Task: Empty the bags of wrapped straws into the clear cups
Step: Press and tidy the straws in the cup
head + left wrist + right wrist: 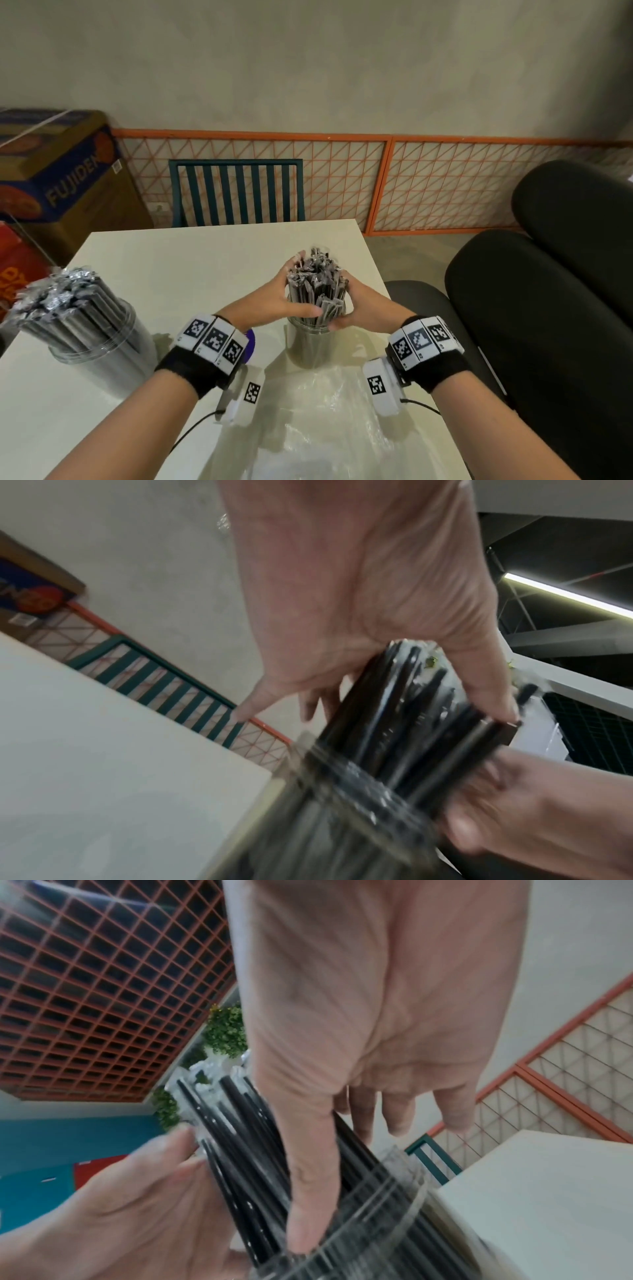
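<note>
A bundle of wrapped black straws point(317, 281) stands in a clear cup point(308, 346) near the table's right edge, its upper half sticking out. My left hand point(274, 298) cups the bundle from the left, with the fingers behind it and the thumb across the front. My right hand point(363, 308) wraps it from the right, just above the rim. The left wrist view shows my left hand point(359, 601) with its thumb on the straws point(411, 710). In the right wrist view my right hand point(377, 1001) has its thumb against the straws point(240, 1137) at the cup point(394, 1204).
A second clear cup point(89, 329) packed with wrapped straws stands at the table's left. An empty clear plastic bag point(325, 418) lies flat between my forearms. A purple item point(251, 342) peeks out behind my left wrist. A teal chair point(236, 192) stands beyond the white table point(171, 260), black chairs point(548, 325) to the right.
</note>
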`<state>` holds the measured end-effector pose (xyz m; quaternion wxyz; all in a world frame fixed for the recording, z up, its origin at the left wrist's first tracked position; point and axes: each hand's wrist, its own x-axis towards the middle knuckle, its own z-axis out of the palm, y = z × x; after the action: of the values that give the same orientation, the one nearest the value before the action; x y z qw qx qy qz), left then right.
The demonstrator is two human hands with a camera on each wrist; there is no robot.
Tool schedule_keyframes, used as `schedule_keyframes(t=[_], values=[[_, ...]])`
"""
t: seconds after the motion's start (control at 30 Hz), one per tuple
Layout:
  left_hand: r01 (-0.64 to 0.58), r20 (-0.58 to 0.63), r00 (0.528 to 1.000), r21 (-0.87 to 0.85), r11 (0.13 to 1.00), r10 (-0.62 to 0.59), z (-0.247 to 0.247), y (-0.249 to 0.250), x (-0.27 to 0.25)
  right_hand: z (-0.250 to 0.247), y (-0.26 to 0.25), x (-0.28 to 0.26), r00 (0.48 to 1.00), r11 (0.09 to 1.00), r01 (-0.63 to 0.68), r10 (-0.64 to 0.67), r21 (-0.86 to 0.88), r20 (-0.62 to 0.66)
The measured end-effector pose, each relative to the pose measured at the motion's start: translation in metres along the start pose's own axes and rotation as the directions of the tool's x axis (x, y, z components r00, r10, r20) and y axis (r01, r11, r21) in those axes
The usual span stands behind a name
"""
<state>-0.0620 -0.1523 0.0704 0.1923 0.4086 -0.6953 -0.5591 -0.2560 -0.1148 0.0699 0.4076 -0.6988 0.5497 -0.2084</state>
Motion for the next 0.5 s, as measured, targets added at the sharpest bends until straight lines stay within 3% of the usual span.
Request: schedule_keyframes(t=[0.17,0.33,0.4,0.5], values=[[-0.104,-0.101,0.991,-0.164,0.981,0.089,0.036,-0.011,-0.002,0.008,0.000,0.005,0.997,0.996,0.063,-0.059,0.061,-0.058],[-0.045,-0.392,0.919,0.013,0.999,0.046,0.034,-0.005,0.012,0.018,-0.002,0.015,0.965,0.992,-0.016,0.048,0.125,-0.257],[-0.023,-0.378,0.925,0.066,0.998,0.046,0.022,-0.005,0.013,0.013,-0.004,0.014,0.950,0.990,-0.021,0.064,0.141,-0.305],[-0.058,-0.243,0.967,0.084,0.995,0.077,0.005,0.007,0.007,-0.002,-0.010,0.012,0.966,0.996,-0.024,0.046,0.088,-0.253]])
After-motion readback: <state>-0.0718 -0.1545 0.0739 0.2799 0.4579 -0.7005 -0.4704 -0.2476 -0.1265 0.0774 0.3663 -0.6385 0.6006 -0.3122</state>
